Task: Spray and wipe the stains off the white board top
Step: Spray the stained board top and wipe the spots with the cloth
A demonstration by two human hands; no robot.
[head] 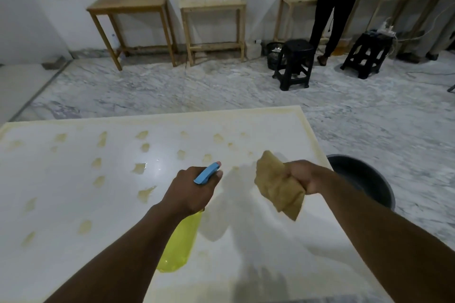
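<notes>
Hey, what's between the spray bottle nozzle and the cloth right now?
In the head view, only white board top in shadow, with one faint stain, lies between the spray bottle nozzle and the cloth.

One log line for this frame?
left hand: grips spray bottle | right hand: grips cloth, raised | white board top: many yellowish stains

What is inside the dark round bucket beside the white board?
The dark round bucket shows only its bare-looking inner wall; the white board top's edge and the right forearm cover its near part.
</notes>
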